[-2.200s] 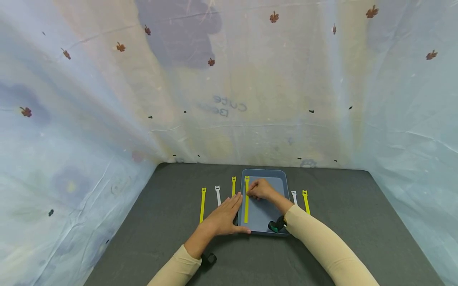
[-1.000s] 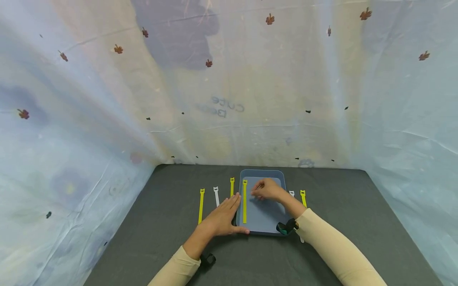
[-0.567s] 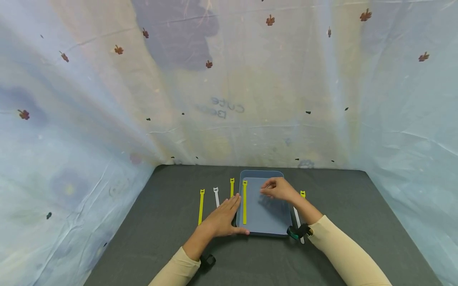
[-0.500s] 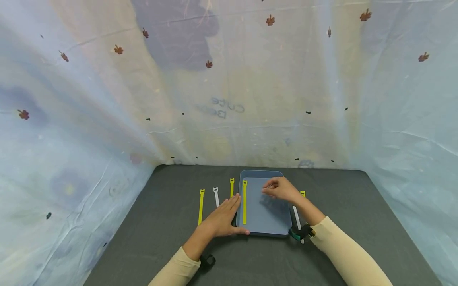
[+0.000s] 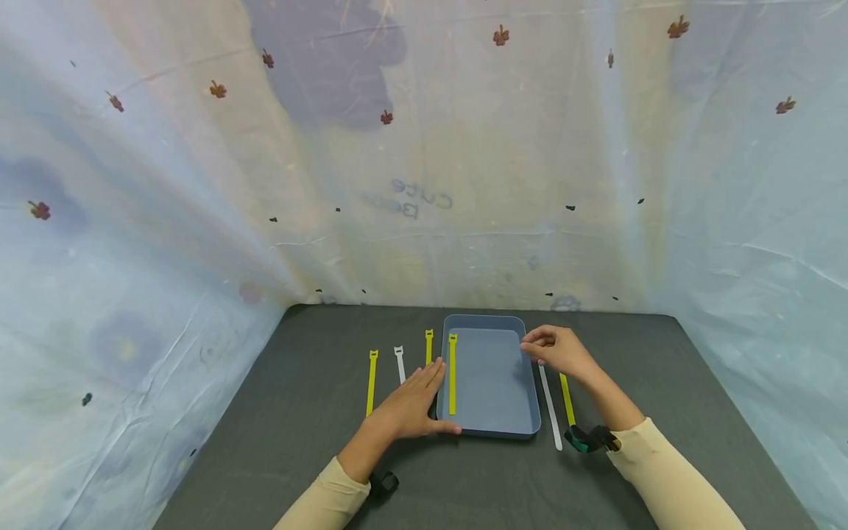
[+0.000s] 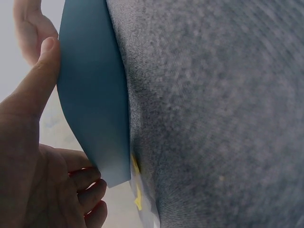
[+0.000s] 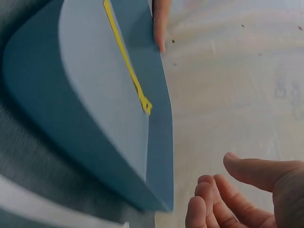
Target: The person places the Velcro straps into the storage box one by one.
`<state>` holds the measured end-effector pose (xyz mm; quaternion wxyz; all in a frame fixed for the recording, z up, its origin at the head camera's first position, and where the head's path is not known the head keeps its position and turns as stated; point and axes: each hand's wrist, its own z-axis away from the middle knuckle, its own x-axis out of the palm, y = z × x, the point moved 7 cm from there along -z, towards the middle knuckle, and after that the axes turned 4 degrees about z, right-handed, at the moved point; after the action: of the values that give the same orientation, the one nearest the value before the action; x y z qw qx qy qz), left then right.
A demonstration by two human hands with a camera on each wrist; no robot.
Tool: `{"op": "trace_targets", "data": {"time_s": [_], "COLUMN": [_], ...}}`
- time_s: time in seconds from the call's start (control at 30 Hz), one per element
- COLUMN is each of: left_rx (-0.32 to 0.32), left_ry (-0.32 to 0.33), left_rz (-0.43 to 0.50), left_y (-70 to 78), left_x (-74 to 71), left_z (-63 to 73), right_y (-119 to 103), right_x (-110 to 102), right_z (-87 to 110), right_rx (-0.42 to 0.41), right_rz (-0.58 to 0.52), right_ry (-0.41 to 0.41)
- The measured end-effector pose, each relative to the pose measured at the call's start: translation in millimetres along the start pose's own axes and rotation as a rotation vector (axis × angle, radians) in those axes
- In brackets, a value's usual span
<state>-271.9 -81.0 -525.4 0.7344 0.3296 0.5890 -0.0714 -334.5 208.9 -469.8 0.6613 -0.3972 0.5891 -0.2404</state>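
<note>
Yellow strap (image 5: 453, 379): lies flat inside the blue-grey tray (image 5: 497, 412), near and roughly parallel to the left wall, slotted head toward the far end. Tray: rests on the dark grey surface (image 5: 457, 497), with long sides running from near to far.

Left hand (image 5: 412, 406): spread wide against the tray, with fingers extended at the left wall and thumb against the near wall. Right hand (image 5: 562, 352): poised at the far part of the tray's right rim, with fingers loosely bent, thumb apart from them, holding nothing.

White strap (image 5: 551, 416): lies just beside the tray's right wall, upper end near the right hand. Outer right yellow strap (image 5: 567, 403): lies farther right, partly covered by the right hand and wrist.

Left of the tray, from outermost inward: outer left yellow strap (image 5: 372, 383), second white strap (image 5: 400, 366), inner left yellow strap (image 5: 429, 346). Behind the surface: pale hanging sheet (image 5: 464, 154) with brown leaf-like marks.
</note>
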Motion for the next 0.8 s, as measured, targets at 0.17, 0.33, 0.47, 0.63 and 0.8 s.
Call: {"op": "trace_targets", "data": {"time_s": [0.17, 0.33, 0.47, 0.63, 0.8], "left_rx": [0.000, 0.000, 0.001, -0.003, -0.003], "left_ry": [0.003, 0.002, 0.000, -0.002, 0.002], "left_rz": [0.000, -0.011, -0.011, -0.013, -0.007], "left_y": [-1.2, -1.6, -1.0, 0.1, 1.1], "left_x": [0.5, 1.6, 1.1, 0.2, -0.6], "left_z": [-0.1, -0.4, -0.2, 0.4, 0.9], "right_y": [13, 24, 32, 44, 57], "right_x": [-11, -18, -24, -29, -30], "right_z": [9.3, 20.9, 28.6, 32.6, 34.2], "right_rx": [0.011, 0.043, 0.062, 0.067, 0.084], "right_rz": [-0.003, 0.009, 0.016, 0.056, 0.074], "right_ry": [0.009, 0.028, 0.043, 0.058, 0.072]}}
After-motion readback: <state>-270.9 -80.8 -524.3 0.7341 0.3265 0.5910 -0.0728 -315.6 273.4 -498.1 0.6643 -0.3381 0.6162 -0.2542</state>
